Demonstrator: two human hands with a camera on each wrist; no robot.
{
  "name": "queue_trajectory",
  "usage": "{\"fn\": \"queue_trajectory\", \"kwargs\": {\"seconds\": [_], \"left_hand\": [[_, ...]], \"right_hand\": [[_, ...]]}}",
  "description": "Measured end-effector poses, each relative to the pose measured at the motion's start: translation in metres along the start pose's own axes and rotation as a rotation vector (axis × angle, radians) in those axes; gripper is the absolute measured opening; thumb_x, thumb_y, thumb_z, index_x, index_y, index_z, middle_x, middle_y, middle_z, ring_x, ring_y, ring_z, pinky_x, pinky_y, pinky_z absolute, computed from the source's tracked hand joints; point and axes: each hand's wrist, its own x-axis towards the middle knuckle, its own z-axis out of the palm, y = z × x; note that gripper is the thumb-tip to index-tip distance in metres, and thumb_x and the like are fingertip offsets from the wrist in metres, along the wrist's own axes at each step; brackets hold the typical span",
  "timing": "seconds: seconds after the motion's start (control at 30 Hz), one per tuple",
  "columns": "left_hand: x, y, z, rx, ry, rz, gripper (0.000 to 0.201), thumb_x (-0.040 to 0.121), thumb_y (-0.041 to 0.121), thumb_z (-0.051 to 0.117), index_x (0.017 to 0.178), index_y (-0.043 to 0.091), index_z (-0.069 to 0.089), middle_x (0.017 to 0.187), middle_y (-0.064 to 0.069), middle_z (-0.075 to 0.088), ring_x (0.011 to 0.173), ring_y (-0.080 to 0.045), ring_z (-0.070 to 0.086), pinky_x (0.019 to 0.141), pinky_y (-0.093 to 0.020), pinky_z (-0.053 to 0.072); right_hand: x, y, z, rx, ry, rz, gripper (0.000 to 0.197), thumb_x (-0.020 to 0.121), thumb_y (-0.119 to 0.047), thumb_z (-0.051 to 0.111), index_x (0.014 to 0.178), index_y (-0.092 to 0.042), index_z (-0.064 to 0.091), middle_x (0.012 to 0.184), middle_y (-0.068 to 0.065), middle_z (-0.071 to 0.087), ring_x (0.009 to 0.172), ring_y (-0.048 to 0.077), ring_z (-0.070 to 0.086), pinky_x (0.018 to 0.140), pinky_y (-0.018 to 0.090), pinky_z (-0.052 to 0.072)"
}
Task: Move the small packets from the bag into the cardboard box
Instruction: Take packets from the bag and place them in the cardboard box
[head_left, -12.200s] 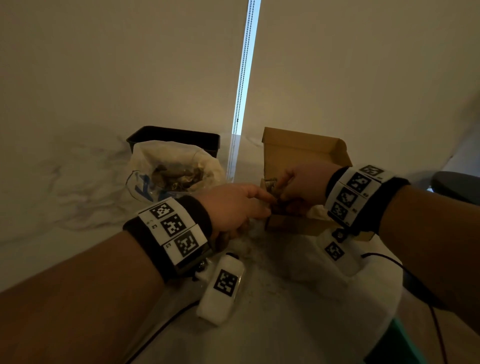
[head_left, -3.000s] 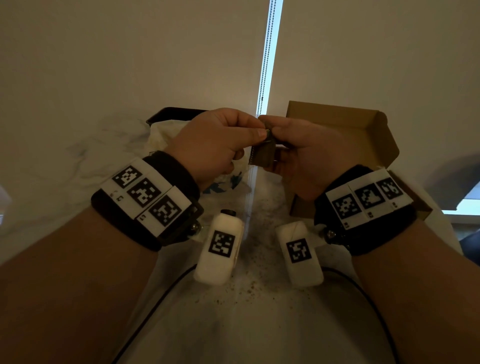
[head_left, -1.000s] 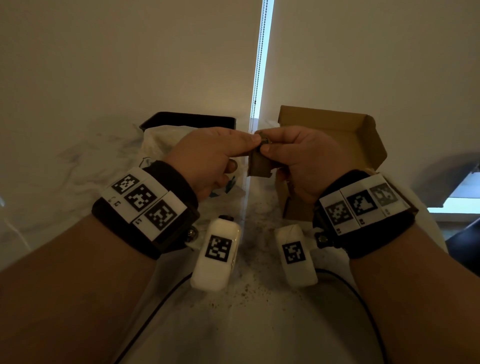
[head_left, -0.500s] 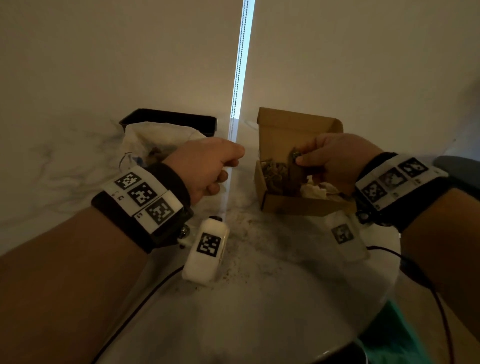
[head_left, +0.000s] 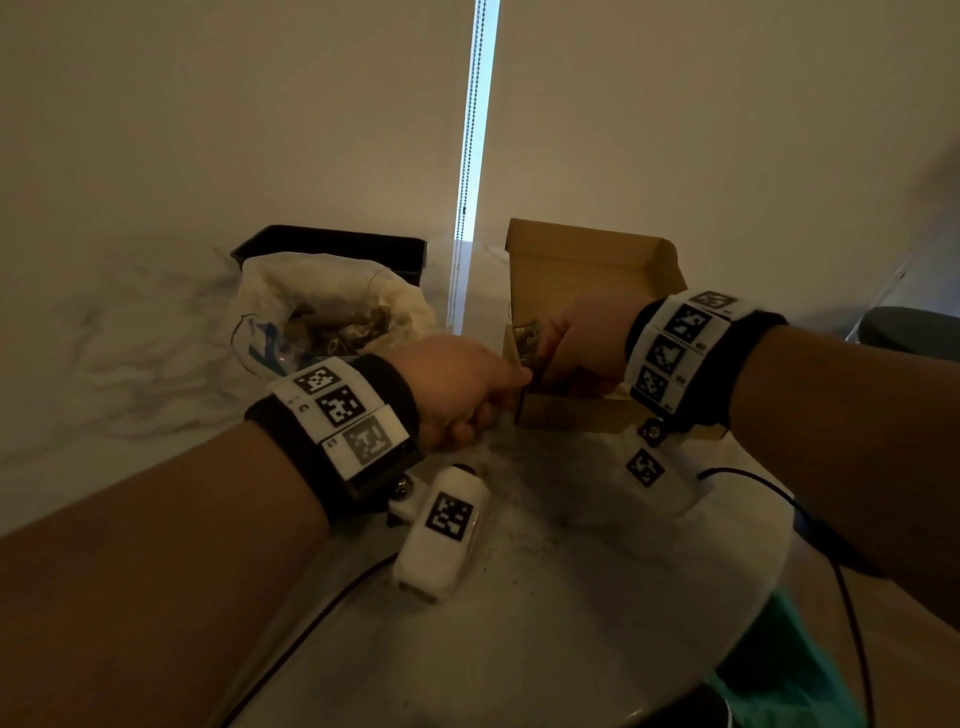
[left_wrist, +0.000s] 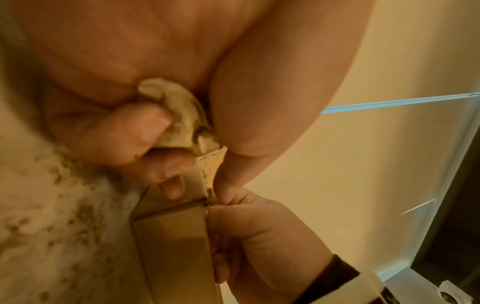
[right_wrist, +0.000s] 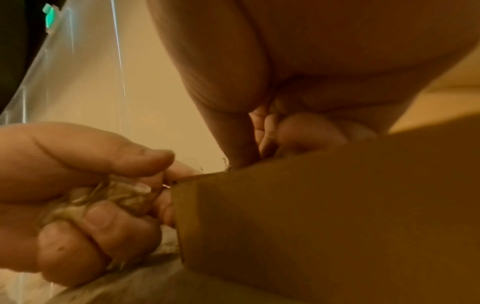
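Both hands meet at the near left corner of the cardboard box, which stands open on the marble tabletop toward its far right edge. The left hand has its lower fingers curled tight around a crumpled clear wrapper pressed into the palm, while its thumb and forefinger reach to the box rim. There they touch a small packet that stands upright just inside the box's left wall. The right hand is inside the box, its thumb and fingertips pinched together on the same packet from the other side; in the left wrist view the right thumb presses at the top edge of the cardboard wall. Dark crumbs are scattered over the tabletop in front of the box. To the left, near the far edge of the tabletop, lies the open plastic bag holding more brown packets, with a black tray just behind it.
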Motion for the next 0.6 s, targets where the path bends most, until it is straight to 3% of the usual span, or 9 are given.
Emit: {"fn": "queue_trajectory", "kwargs": {"seconds": [0.07,0.13,0.2,0.37,0.43,0.53,0.6], "left_hand": [[0.007,0.002,0.002,0.032,-0.034,-0.083,0.034,0.092,0.045,0.063,0.1,0.011,0.065,0.084,-0.007,0.052,0.054,-0.014,0.039,0.05,-0.024,0.026],[0.01,0.006,0.003,0.082,-0.046,-0.15,0.036,0.097,0.048,0.056,0.082,0.016,0.059,0.068,-0.002,0.049,0.051,-0.014,0.037,0.053,-0.026,0.022],[0.009,0.008,0.005,0.145,-0.019,-0.165,0.041,0.098,0.05,0.054,0.074,0.016,0.058,0.056,0.001,0.048,0.044,-0.013,0.037,0.051,-0.025,0.023],[0.01,0.007,0.006,0.164,-0.011,-0.153,0.041,0.098,0.051,0.054,0.076,0.016,0.059,0.053,0.002,0.048,0.039,-0.012,0.036,0.047,-0.022,0.024],[0.012,0.007,0.006,0.165,-0.001,-0.143,0.041,0.097,0.051,0.054,0.079,0.016,0.061,0.054,0.001,0.048,0.039,-0.012,0.036,0.045,-0.023,0.025],[0.015,0.004,0.005,0.144,-0.002,-0.139,0.037,0.096,0.051,0.057,0.087,0.015,0.063,0.061,0.001,0.049,0.045,-0.012,0.037,0.047,-0.024,0.026],[0.018,0.002,0.004,0.103,-0.011,-0.127,0.035,0.094,0.05,0.059,0.098,0.015,0.064,0.071,0.0,0.051,0.049,-0.012,0.037,0.046,-0.023,0.027]], "right_hand": [[0.0,-0.002,0.002,-0.058,-0.003,0.005,0.009,0.085,-0.018,0.072,0.093,-0.022,0.069,0.097,0.007,0.07,0.093,0.026,0.068,0.085,0.042,0.058],[0.001,-0.003,0.002,-0.055,0.0,0.008,0.009,0.085,-0.017,0.072,0.091,-0.021,0.068,0.098,0.009,0.071,0.094,0.027,0.069,0.084,0.043,0.059],[0.001,-0.001,-0.002,-0.006,0.01,0.011,0.011,0.084,-0.013,0.073,0.088,-0.02,0.067,0.094,0.009,0.07,0.09,0.026,0.069,0.081,0.041,0.059],[-0.008,0.01,-0.015,0.156,0.048,0.038,0.015,0.088,-0.015,0.069,0.1,-0.011,0.063,0.093,0.01,0.072,0.083,0.023,0.072,0.073,0.035,0.06],[-0.014,0.015,-0.017,0.096,0.022,0.017,0.013,0.093,-0.024,0.063,0.095,-0.011,0.064,0.095,0.009,0.072,0.082,0.022,0.072,0.071,0.034,0.059],[-0.021,0.018,-0.012,0.056,-0.06,-0.051,0.03,0.099,-0.036,0.05,0.087,-0.015,0.069,0.092,0.004,0.073,0.083,0.019,0.067,0.08,0.033,0.055],[-0.024,0.015,-0.005,0.076,-0.081,-0.061,0.035,0.1,-0.038,0.045,0.086,-0.018,0.07,0.087,0.0,0.07,0.074,0.014,0.062,0.073,0.026,0.051]]}}
